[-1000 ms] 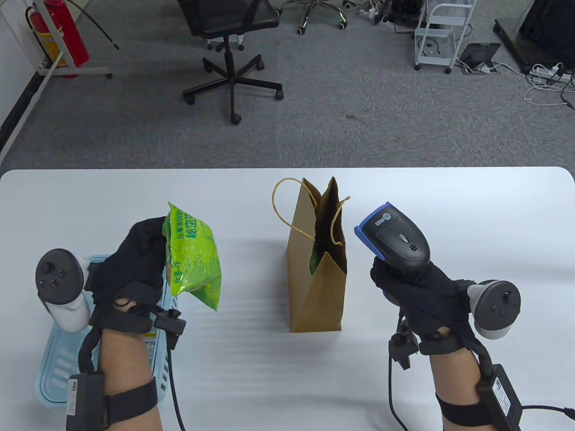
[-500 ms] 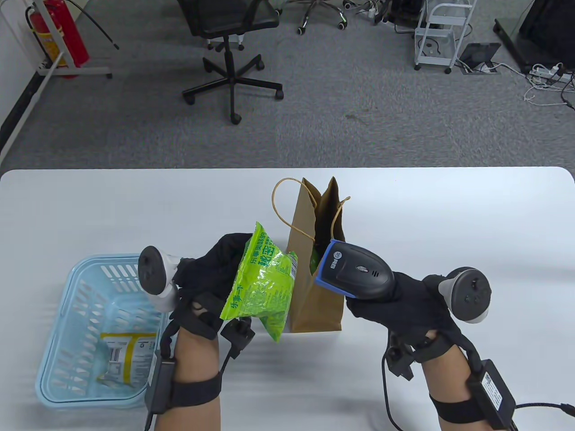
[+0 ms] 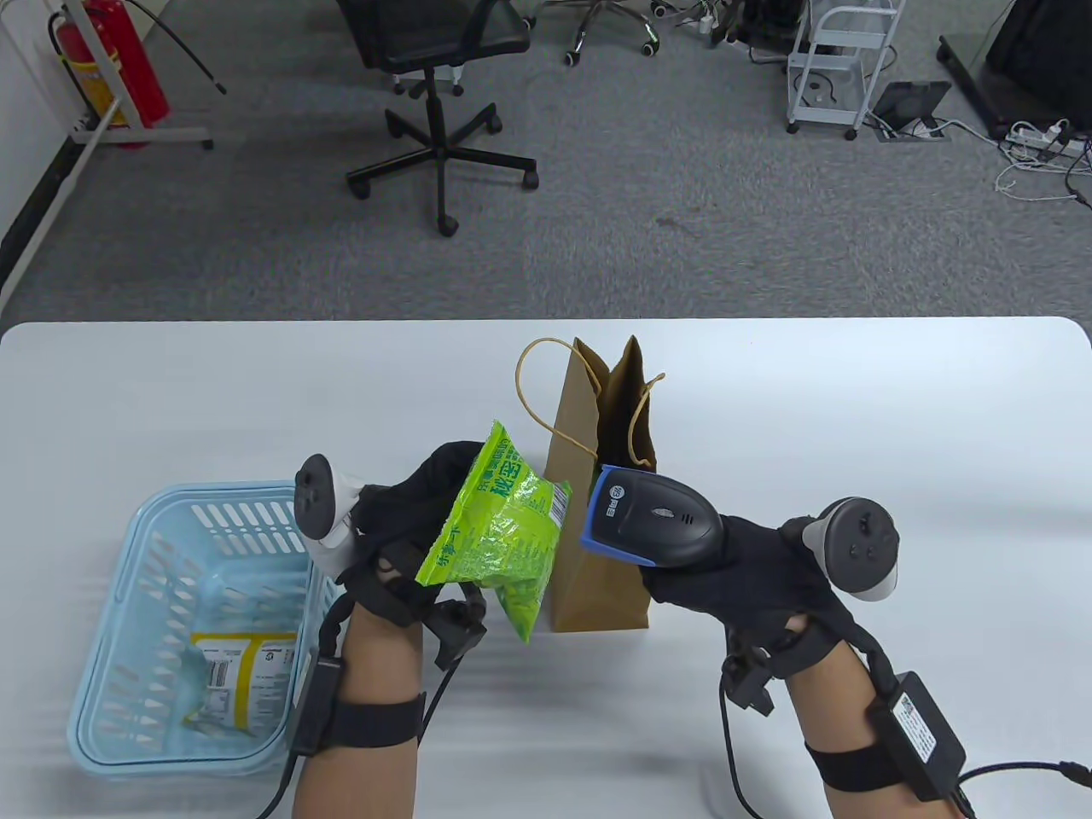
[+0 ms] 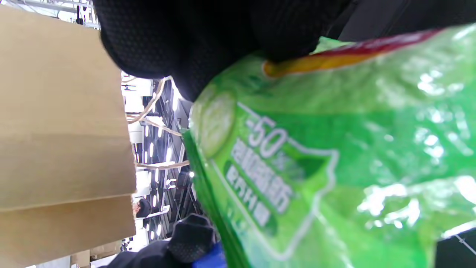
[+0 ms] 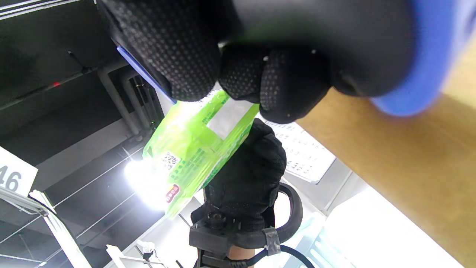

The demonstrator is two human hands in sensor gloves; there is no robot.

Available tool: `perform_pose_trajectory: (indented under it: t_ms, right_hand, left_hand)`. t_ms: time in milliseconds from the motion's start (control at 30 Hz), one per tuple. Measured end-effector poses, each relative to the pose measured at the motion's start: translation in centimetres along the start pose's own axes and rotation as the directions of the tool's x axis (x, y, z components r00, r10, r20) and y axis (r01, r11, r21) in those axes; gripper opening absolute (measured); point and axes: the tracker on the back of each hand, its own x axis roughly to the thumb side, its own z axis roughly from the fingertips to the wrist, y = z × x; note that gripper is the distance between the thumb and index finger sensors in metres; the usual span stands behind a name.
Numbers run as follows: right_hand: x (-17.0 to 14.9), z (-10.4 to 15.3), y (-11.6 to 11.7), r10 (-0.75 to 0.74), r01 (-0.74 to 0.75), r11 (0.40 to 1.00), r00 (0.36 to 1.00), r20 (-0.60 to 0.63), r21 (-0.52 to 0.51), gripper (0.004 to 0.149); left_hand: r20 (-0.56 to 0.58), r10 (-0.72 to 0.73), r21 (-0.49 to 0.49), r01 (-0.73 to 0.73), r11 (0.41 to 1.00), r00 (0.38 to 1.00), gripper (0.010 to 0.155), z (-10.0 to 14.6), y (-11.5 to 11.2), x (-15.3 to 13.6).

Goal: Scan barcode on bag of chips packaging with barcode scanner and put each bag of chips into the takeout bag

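My left hand (image 3: 418, 520) grips a green bag of chips (image 3: 499, 533) held up just left of the brown paper takeout bag (image 3: 601, 572). A white barcode patch shows at the chip bag's right edge. My right hand (image 3: 734, 567) holds the black and blue barcode scanner (image 3: 653, 527), whose blue nose points left at that edge from a small gap. In the left wrist view the green bag of chips (image 4: 334, 156) fills the frame beside the takeout bag (image 4: 63, 130). The right wrist view shows my fingers (image 5: 275, 82) curled round the scanner, with the green bag of chips (image 5: 189, 149) beyond.
A light blue plastic basket (image 3: 111, 597) stands at the table's front left with a yellow and white chip bag (image 3: 230, 678) inside. Something green lies inside the takeout bag. An office chair (image 3: 435, 77) stands on the floor behind the table.
Both hands have come together from the sides: the left carried the green bag away from the basket to the takeout bag, and the right brought the scanner left and down until its nose faces the barcode.
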Motion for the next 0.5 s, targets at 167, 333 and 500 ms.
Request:
perform_pose_trajectory:
  t_ms: [167, 333, 500]
  right_hand:
    - [-0.1, -0.06, 0.3, 0.012, -0.012, 1.0, 1.0, -0.005, 0.018, 0.059]
    - [0.16, -0.03, 0.67, 0.043, -0.043, 0.999, 0.999, -0.002, 0.033, 0.059]
    - [0.21, -0.05, 0.76, 0.059, -0.059, 0.998, 0.998, -0.005, 0.039, 0.059]
  left_hand:
    - [-0.016, -0.048, -0.011, 0.048, 0.999, 0.999, 0.042, 0.09, 0.02, -0.23]
    - [-0.012, -0.049, -0.023, 0.049, 0.999, 0.999, 0.042, 0.01, 0.0, -0.15]
    - [-0.016, -0.044, -0.019, 0.043, 0.999, 0.999, 0.042, -0.02, 0.0, -0.33]
